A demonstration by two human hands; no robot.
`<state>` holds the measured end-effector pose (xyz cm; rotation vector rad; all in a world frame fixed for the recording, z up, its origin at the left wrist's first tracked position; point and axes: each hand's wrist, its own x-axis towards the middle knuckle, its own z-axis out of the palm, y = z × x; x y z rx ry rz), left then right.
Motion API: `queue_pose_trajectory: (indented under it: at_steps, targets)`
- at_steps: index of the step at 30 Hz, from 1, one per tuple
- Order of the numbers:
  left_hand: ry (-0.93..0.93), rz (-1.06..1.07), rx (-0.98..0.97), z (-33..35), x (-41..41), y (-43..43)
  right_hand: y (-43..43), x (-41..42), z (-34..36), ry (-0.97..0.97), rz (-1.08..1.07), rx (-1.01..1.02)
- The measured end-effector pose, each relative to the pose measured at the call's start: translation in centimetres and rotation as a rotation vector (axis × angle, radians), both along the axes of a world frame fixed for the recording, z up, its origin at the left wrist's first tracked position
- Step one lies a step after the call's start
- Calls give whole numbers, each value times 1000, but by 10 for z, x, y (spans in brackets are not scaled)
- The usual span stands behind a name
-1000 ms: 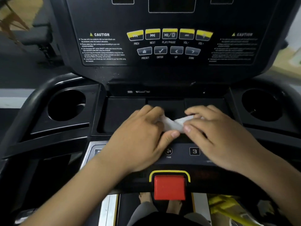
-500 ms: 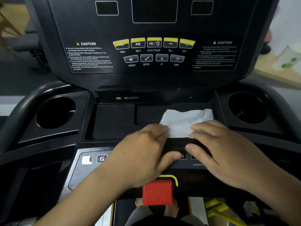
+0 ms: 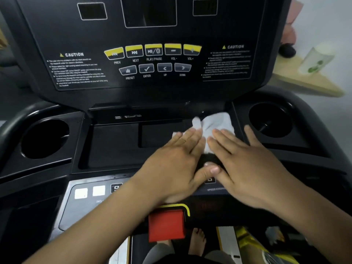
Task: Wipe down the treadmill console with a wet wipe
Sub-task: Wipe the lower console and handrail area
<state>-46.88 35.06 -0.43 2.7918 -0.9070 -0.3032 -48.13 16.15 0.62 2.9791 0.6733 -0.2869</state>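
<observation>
A white wet wipe [image 3: 215,124] lies spread in the right part of the black console tray [image 3: 114,147] of the treadmill console [image 3: 152,77]. My left hand [image 3: 175,164] lies flat with straight fingers on the wipe's near left edge. My right hand [image 3: 245,166] lies flat beside it, with straight fingertips pressing the wipe's near right part. The two thumbs meet over the tray's front lip. The wipe's far half shows beyond my fingertips, slightly rumpled.
Round cup holders sit at the left [image 3: 44,139] and right [image 3: 270,120] of the tray. A yellow and grey button panel [image 3: 152,60] is on the upright face. A red stop button [image 3: 166,225] sits below my hands. A wooden shelf with a white cup [image 3: 316,60] stands at the right.
The bunched wipe has been opened out and pushed further into the tray to the right. Both hands have flattened and slid forward onto it.
</observation>
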Motion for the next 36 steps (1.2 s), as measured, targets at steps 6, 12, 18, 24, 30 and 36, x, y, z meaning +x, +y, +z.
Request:
queue_pose_trajectory:
  at_steps: [6,12,18,24,30,36]
  targets:
    - [-49,-28,62,5,6,-3,-4,6,11,96,5,-55]
    - [-54,34,112,4,7,-15,-2,11,10,106,-53,-21]
    - [-64,24,82,9,-8,-4,2,-4,15,113,-21,-29]
    - [-52,66,143,5,9,-6,-10,17,15,137,-13,-18]
    - [-86,41,102,4,-14,-5,-14,3,9,3,107,-28]
    - [-26,24,55,3,6,-10,-13,26,1,25,111,251]
